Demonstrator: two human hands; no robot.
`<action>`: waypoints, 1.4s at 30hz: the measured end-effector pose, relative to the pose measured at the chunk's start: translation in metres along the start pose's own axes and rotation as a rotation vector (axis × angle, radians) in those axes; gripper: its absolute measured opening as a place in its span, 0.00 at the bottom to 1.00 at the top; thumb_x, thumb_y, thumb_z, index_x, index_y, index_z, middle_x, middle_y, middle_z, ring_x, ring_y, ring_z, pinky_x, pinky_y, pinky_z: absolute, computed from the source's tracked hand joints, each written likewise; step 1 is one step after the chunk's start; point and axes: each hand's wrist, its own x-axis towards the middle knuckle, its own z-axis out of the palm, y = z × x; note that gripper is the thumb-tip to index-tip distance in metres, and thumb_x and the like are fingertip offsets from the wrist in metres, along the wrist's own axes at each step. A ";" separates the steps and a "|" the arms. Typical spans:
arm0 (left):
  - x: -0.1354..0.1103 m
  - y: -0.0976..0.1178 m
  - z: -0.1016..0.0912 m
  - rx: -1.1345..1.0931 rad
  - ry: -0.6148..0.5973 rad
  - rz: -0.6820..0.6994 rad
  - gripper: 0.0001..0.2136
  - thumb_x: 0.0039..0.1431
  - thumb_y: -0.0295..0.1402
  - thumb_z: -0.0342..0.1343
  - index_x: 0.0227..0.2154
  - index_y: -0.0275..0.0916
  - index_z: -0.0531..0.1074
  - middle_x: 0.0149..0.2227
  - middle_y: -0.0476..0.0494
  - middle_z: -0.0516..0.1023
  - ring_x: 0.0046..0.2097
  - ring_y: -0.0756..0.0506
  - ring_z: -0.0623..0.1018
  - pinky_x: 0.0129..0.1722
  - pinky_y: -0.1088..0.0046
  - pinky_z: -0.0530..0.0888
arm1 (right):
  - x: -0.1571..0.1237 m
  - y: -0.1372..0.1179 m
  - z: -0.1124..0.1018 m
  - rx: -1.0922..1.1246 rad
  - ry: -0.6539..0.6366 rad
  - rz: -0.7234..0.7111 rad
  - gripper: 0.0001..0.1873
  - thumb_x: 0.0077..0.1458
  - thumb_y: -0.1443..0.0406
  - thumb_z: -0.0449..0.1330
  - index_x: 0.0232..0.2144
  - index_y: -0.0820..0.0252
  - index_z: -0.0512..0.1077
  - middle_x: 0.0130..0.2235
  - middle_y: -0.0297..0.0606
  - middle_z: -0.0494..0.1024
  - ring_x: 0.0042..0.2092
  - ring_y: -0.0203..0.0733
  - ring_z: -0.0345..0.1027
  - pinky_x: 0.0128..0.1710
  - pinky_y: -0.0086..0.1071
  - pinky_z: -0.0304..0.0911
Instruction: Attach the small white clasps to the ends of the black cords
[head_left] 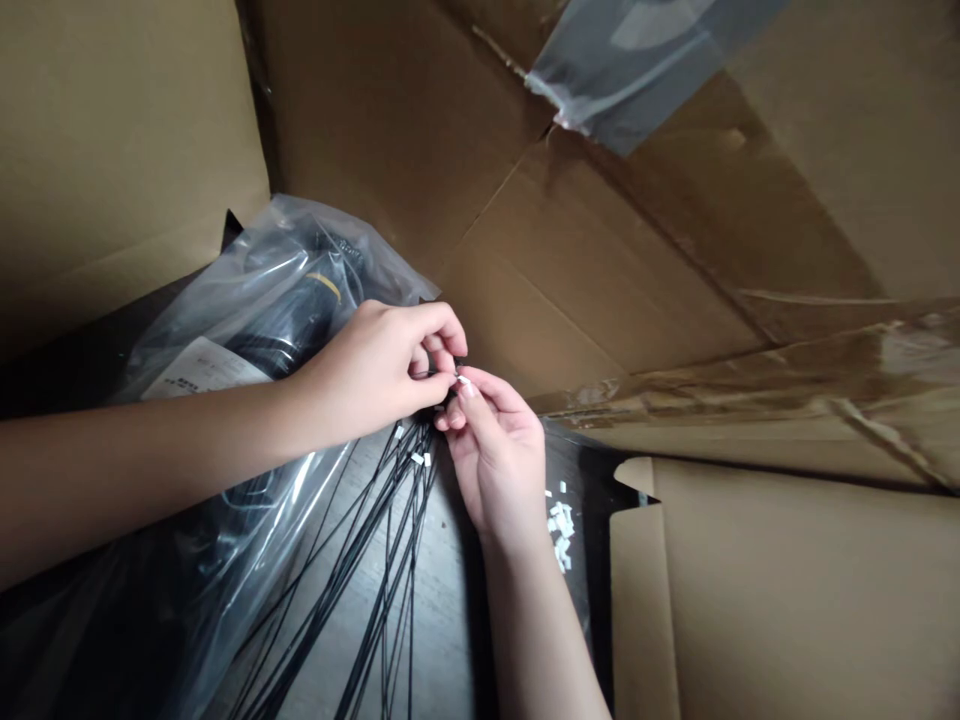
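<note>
My left hand point(390, 355) is closed in a pinch, its thumb and finger on what looks like the end of a thin black wire, mostly hidden by the fingers. Touching it, my right hand point(499, 440) grips a small white connector-like piece point(464, 380) between thumb and forefinger. The two fingertips meet at this piece. Below them, a spread bundle of thin black wires point(337, 580) lies on a grey surface point(442, 620), with a few white pieces point(418, 458) near the upper ends. More loose white pieces point(561, 525) lie in a small pile right of my right wrist.
On the left, a clear plastic bag point(292, 225) holds black wire bundles, one with a yellow band point(325, 286), and a white label point(202, 370). Cardboard walls point(510, 250) stand behind, patched with clear tape point(637, 60). A cardboard box point(795, 590) stands at lower right.
</note>
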 end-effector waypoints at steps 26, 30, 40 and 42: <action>0.000 -0.001 0.001 0.072 -0.011 0.193 0.04 0.50 0.22 0.59 0.30 0.36 0.74 0.25 0.54 0.76 0.24 0.56 0.71 0.26 0.82 0.66 | 0.000 0.001 0.002 0.001 -0.024 -0.066 0.06 0.51 0.67 0.68 0.32 0.59 0.75 0.27 0.27 0.74 0.24 0.26 0.67 0.27 0.23 0.69; 0.000 0.002 0.002 0.090 -0.027 0.194 0.03 0.51 0.24 0.59 0.30 0.35 0.74 0.28 0.52 0.78 0.24 0.56 0.71 0.26 0.81 0.66 | 0.001 0.000 0.001 0.049 -0.035 -0.038 0.07 0.50 0.65 0.69 0.32 0.59 0.75 0.27 0.27 0.74 0.25 0.25 0.66 0.27 0.20 0.67; -0.001 0.000 0.002 0.090 -0.086 0.041 0.05 0.57 0.29 0.57 0.27 0.37 0.74 0.21 0.55 0.76 0.23 0.55 0.72 0.26 0.79 0.65 | -0.002 0.000 0.001 0.038 -0.050 -0.018 0.08 0.51 0.64 0.68 0.29 0.60 0.72 0.25 0.26 0.72 0.25 0.26 0.65 0.27 0.23 0.67; -0.001 0.000 0.003 0.087 -0.091 0.026 0.05 0.57 0.29 0.56 0.26 0.37 0.74 0.21 0.55 0.77 0.23 0.55 0.72 0.26 0.79 0.65 | -0.002 -0.001 0.002 0.029 -0.039 -0.021 0.08 0.52 0.64 0.68 0.30 0.60 0.72 0.25 0.27 0.72 0.25 0.26 0.65 0.27 0.22 0.67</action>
